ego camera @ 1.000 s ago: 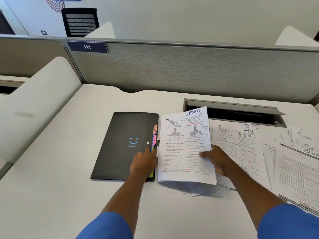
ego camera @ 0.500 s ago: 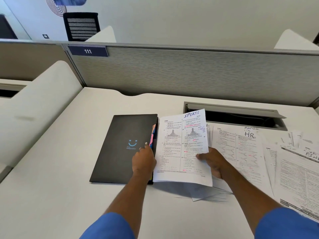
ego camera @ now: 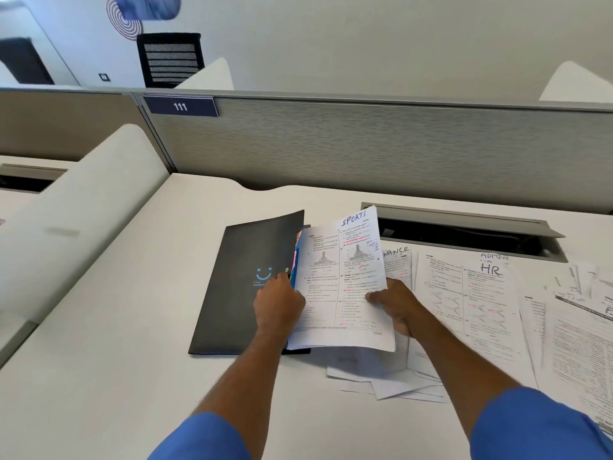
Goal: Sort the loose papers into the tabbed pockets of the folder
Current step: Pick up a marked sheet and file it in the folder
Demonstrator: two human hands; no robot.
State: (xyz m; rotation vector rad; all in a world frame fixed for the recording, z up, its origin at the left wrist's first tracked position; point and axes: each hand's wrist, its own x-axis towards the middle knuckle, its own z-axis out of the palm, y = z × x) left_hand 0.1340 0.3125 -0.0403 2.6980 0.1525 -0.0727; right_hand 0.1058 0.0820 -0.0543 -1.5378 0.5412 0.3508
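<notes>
The folder's lifted right edge is gripped by the left hand; the SPORTS sheet's right edge is pinched by the right hand; desk stretches leftward.

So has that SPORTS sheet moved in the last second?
Yes. The SPORTS sheet has slid left, away from the HR sheet, baring a sheet marked NANCE between them; its left edge now goes under the lifted cover of the black folder.

folder: centre of frame, on the desk
SPORTS sheet: just right of folder
loose papers: right, on desk
cable tray: behind papers
</notes>
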